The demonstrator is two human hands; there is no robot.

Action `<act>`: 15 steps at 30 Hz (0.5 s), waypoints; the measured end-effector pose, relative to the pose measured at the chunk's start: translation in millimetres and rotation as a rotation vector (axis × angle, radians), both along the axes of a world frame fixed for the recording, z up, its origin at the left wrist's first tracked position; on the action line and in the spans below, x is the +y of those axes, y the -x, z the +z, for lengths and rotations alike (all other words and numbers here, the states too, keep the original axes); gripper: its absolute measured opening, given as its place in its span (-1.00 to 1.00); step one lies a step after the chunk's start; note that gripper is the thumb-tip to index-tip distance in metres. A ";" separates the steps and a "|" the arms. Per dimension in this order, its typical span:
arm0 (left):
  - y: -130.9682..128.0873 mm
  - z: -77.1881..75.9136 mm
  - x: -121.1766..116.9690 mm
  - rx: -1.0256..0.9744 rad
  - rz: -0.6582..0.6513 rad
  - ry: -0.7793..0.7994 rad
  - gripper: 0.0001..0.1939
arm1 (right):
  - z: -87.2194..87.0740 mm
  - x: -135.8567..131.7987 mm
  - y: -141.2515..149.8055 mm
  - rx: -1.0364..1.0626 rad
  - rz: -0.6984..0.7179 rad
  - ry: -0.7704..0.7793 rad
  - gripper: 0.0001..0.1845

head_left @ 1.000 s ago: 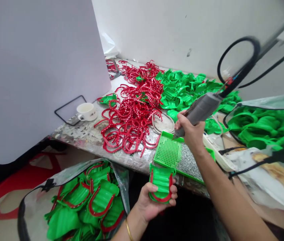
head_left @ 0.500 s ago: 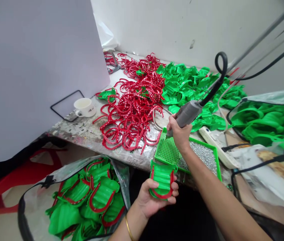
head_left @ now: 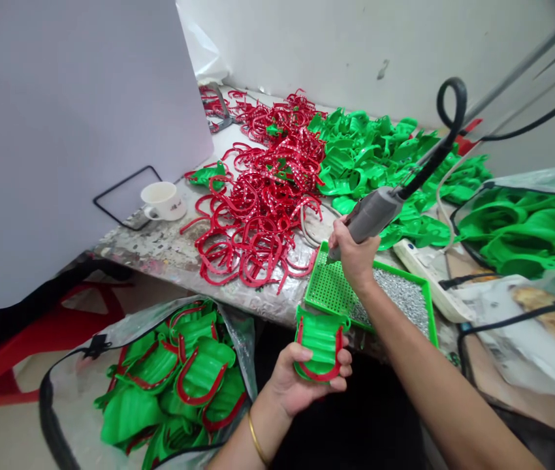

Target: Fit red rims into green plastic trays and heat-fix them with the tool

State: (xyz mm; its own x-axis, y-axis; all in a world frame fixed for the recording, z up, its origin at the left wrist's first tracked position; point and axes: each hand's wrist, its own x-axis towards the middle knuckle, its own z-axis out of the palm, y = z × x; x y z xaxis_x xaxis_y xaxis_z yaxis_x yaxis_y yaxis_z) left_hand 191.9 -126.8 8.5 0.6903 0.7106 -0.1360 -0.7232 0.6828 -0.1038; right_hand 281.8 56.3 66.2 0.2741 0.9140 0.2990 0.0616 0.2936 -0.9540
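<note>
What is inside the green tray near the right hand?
Small silvery pieces lie in the right side of the green tray; its left side is perforated. What lies behind the right hand and forearm cannot be seen.

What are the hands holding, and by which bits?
The left hand holds a red-edged green plastic piece by its lower sides; the right hand holds a gray power screwdriver around its lower body.

left hand: lower centre, palm up, thumb and fingers curled in | left forearm: slants up-right from bottom edge | right hand: right of centre, higher, fingers wrapped | right forearm: slants up-left from lower right
</note>
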 end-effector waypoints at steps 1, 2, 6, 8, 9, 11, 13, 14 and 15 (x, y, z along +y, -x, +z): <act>0.1 0.7 0.3 -0.002 -0.004 0.003 -0.36 | 0.0 0.1 0.0 -0.001 0.002 -0.003 -0.74; 0.3 1.4 0.6 -0.004 -0.009 0.006 -0.36 | 0.6 0.2 0.1 -0.001 0.003 -0.004 -0.73; 0.7 3.9 0.6 0.005 -0.020 0.024 -0.37 | 11.8 -1.3 0.3 0.031 0.017 -0.052 -0.78; 0.5 4.5 0.0 0.012 -0.013 0.029 -0.38 | 23.5 -6.9 -0.4 0.051 0.025 -0.098 -0.81; 0.4 4.6 -0.2 0.015 -0.008 0.029 -0.38 | 30.4 -12.0 -1.2 0.059 0.030 -0.117 -0.82; 0.3 4.8 -0.6 0.017 0.002 0.026 -0.38 | 44.9 -27.3 -3.4 0.074 0.056 -0.131 -0.85; 0.3 5.2 -0.6 0.017 -0.004 0.020 -0.36 | 57.3 -48.4 -6.6 0.091 0.099 -0.117 -0.86; 0.4 5.7 -0.6 0.019 -0.007 0.018 -0.36 | 61.7 -60.2 -8.3 0.096 0.118 -0.101 -0.87; 0.4 6.2 -0.5 0.023 -0.008 0.019 -0.36 | 64.5 -71.9 -10.1 0.097 0.136 -0.075 -0.87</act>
State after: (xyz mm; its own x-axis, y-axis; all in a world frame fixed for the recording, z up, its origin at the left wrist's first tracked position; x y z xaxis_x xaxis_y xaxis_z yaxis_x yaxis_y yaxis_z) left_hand 191.4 -127.3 14.7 0.6926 0.7021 -0.1653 -0.7200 0.6868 -0.0995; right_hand 291.9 -15.6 130.7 0.1803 0.9208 0.3459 -0.0744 0.3635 -0.9286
